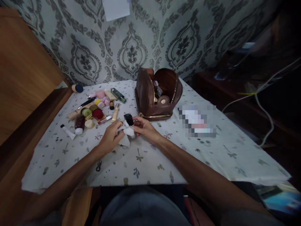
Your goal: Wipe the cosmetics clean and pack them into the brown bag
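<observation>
My left hand [110, 138] is closed on a crumpled white wipe or tissue [125, 141]. Right beside it, my right hand [146, 130] grips a small item with a black cap [128, 119]; the wipe and my fingers cover most of its body. The two hands meet over the middle of the table, and the wipe presses against the item. Just beyond them stands a brown bag [150, 100], unzipped, with a few containers [158, 89] inside. A beige tube [115, 113] lies to the left of the black cap.
Several cosmetics, including a red-lidded jar [98, 114], a dark red bottle [79, 124] and a green bottle [118, 95], crowd the table's left side. A small white tube [68, 131] lies nearer. A blurred-out flat object [197, 121] sits right of the bag. Cables [263, 103] hang further right.
</observation>
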Tool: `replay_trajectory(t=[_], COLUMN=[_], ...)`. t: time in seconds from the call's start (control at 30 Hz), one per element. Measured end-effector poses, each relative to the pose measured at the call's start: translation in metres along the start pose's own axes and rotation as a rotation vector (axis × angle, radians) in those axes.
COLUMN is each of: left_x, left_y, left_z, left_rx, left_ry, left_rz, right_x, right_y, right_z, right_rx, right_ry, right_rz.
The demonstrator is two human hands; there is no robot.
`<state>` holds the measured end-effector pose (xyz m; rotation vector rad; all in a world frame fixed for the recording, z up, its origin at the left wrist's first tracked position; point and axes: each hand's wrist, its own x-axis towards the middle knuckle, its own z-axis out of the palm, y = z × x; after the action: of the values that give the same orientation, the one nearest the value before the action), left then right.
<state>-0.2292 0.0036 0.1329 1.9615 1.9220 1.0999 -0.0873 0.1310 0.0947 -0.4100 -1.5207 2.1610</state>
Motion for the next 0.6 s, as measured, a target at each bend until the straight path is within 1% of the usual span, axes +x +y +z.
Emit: replay_trajectory(t=[0.1, 0.17, 0.2, 0.23, 0.3, 0.37, 0.4, 0.47, 0.5, 0.6], left_x=[0.005, 0.006, 0.007, 0.007, 0.008, 0.007, 0.007, 0.007, 0.007, 0.011], left_y=[0.001, 0.001, 0.002, 0.002, 0.002, 0.003, 0.003, 0.004, 0.006, 0.012], left_z=[-0.001, -0.002, -0.003, -0.003, -0.004, -0.004, -0.004, -0.003, -0.003, -0.004], left_rx=[-0.011, -0.006, 0.008, 0.035, 0.153, 0.348, 0.449, 0.605, 0.649, 0.642], left_ry=[0.127, 0.211, 0.234, 0.233, 0.16, 0.071, 0.047, 0.038, 0.039, 0.041], left_rz=[-0.072, -0.072, -0.047, -0.006, 0.103, 0.191, 0.219, 0.242, 0.24, 0.193], right_x=[-0.001, -0.003, -0.003, -0.004, -0.004, -0.004, -0.004, -0.004, -0.004, -0.005], right_y=[-0.001, -0.002, -0.003, -0.003, -0.003, -0.002, -0.001, 0.0, 0.0, 0.0], right_z=[0.001, 0.003, 0.003, 0.004, 0.005, 0.005, 0.005, 0.006, 0.006, 0.008], right_rx=[-0.027, -0.058, -0.072, -0.082, -0.087, -0.087, -0.087, -0.099, -0.109, -0.153], right_ry=[-0.013, -0.013, -0.01, -0.006, -0.002, -0.002, -0.002, 0.004, 0.012, 0.023], right_rz=[-0.009, -0.019, -0.025, -0.031, -0.047, -0.071, -0.082, -0.097, -0.106, -0.139])
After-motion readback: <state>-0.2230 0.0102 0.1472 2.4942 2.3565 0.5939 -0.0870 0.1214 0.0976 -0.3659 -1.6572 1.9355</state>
